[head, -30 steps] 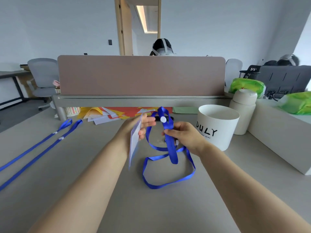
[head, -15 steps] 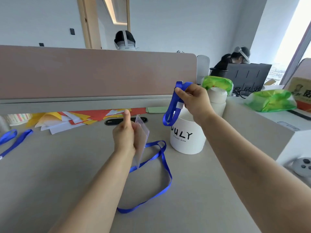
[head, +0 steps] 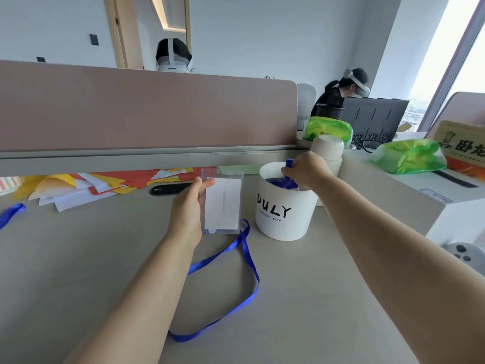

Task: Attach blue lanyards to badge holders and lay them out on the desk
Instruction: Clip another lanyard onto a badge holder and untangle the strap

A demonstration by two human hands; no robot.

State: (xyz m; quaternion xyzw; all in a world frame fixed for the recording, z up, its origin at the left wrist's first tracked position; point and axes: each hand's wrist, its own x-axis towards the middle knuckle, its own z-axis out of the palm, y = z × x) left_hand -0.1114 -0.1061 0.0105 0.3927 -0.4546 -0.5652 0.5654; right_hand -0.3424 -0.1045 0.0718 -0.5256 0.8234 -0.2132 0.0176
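My left hand (head: 187,206) grips a clear badge holder (head: 223,203) with a white card inside, held upright above the desk. A blue lanyard (head: 244,271) hangs from the holder's lower end and loops over the grey desk (head: 78,271) in front of me. My right hand (head: 305,169) is over the white bucket (head: 284,214) lettered "DULY" and pinches a blue lanyard (head: 288,174) whose lower part sits inside the bucket among more blue straps. The end of another blue lanyard (head: 11,212) lies at the far left edge.
Coloured paper sheets (head: 91,185) lie under the brown desk divider (head: 147,109). A black oblong item (head: 170,189) rests behind my left hand. A cream bottle (head: 328,153), green bags (head: 409,156), a carton and a grey controller (head: 464,254) stand to the right. Two people sit beyond.
My right hand has dropped from above the bucket down to its rim with the blue lanyard. My left hand turned the badge holder flat toward me. The view swung right.
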